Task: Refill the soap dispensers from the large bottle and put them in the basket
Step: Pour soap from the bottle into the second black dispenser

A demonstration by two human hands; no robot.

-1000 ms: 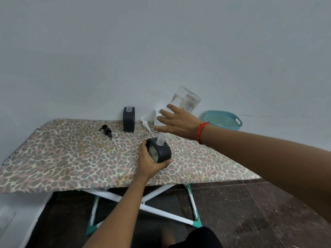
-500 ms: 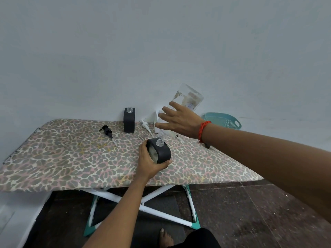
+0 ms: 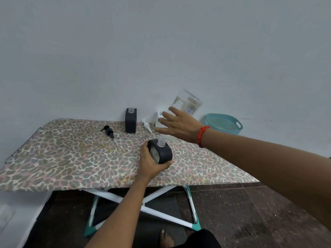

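My right hand [image 3: 176, 125] grips the large clear bottle [image 3: 186, 104], tipped upside down, its neck down at the mouth of a black soap dispenser [image 3: 161, 153]. My left hand [image 3: 150, 163] holds that dispenser tilted on the leopard-print board [image 3: 62, 158]. A second black dispenser [image 3: 130, 120], open at the top, stands upright at the back. A black pump head [image 3: 108, 131] lies to its left, and a white pump head [image 3: 146, 124] lies to its right. The teal basket [image 3: 223, 123] sits at the far right behind my right wrist.
The board stands against a pale wall on crossed white legs with teal feet [image 3: 195, 226]. Dark tiled floor [image 3: 250, 212] lies below, and a bare foot [image 3: 165, 238] shows at the bottom. The board's near edge runs just below my left hand.
The bottle's neck has come back down onto the dispenser's mouth after lifting slightly half a second ago. My left hand has kept its hold on the dispenser.
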